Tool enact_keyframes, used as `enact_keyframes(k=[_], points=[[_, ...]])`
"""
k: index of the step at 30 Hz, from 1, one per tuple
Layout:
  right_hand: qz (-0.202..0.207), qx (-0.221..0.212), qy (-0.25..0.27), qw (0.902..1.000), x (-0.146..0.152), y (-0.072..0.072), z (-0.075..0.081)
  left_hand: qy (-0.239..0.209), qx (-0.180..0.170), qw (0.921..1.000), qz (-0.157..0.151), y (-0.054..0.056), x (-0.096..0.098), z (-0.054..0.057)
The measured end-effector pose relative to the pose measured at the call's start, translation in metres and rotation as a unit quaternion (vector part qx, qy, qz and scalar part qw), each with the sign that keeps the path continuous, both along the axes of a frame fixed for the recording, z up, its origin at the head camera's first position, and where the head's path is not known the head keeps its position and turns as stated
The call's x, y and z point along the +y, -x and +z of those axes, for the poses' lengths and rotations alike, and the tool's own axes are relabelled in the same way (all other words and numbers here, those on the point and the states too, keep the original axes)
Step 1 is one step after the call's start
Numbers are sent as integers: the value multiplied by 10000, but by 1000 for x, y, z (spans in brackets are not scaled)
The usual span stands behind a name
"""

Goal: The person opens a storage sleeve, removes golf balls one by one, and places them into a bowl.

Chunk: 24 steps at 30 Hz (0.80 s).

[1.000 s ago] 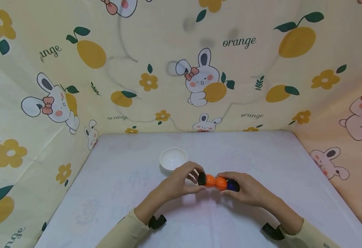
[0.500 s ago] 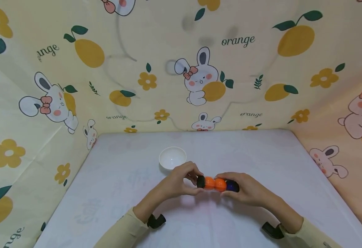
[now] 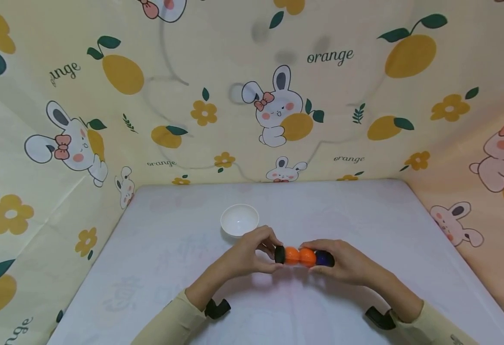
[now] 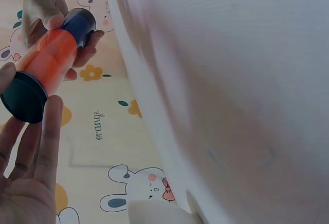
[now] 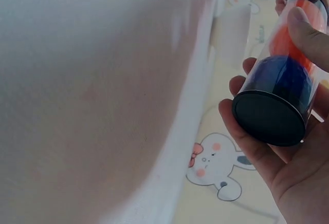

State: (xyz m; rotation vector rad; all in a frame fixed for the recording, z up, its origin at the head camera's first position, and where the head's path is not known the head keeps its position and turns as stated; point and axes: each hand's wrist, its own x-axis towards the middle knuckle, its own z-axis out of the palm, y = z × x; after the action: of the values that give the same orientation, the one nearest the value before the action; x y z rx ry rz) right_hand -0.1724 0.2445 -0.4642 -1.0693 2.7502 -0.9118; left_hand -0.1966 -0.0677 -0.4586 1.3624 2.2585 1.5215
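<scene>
A clear tube (image 3: 299, 256) with black end caps lies roughly level between my hands, above the table. Two orange balls (image 3: 307, 257) and a dark blue ball (image 3: 323, 258) show through its wall. My left hand (image 3: 250, 251) pinches the left black cap (image 4: 24, 98) between thumb and fingers. Around the blue end, my right hand (image 3: 343, 262) grips the tube, its thumb along the wall in the right wrist view. The other black cap (image 5: 269, 118) faces the right wrist camera. Parts of the right cap are hidden by the hand in the head view.
A white bowl (image 3: 239, 221) stands on the white-covered table (image 3: 183, 268), just behind my left hand. Cloth (image 3: 217, 57) printed with rabbits and oranges hangs at the back and both sides. A black strap piece (image 3: 218, 309) sits at the left wrist, another (image 3: 380, 318) at the right.
The left fingers have closed in on the left cap, and the thumb has dropped slightly. The right hand keeps its grip and the tube has barely moved.
</scene>
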Motion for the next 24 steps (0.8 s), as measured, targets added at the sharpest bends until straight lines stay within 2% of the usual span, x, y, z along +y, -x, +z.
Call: enact_keyframes(k=[3,7,11,14,17,21,24], points=[[50,-58,51,10000,1,0,-1,7,-433,9990,-93,0,-4,0],[28,-154,131,9998,4,0,-1,227,-1197,9924,-163,-1,-10,3],[5,-182,158,9997,5,2,-2,412,-1496,9878,-162,-1,-15,1],[-52,-92,159,9998,6,2,-2,513,-1516,9870,-119,-1,-16,-1],[-159,-20,92,9998,8,1,-1,698,-1383,9879,-40,-1,-18,-2],[-250,-92,26,9996,11,0,-1,911,-997,9908,8,-1,-21,-3],[-274,-192,57,9994,12,-1,0,1075,-574,9925,50,-2,-25,-5]])
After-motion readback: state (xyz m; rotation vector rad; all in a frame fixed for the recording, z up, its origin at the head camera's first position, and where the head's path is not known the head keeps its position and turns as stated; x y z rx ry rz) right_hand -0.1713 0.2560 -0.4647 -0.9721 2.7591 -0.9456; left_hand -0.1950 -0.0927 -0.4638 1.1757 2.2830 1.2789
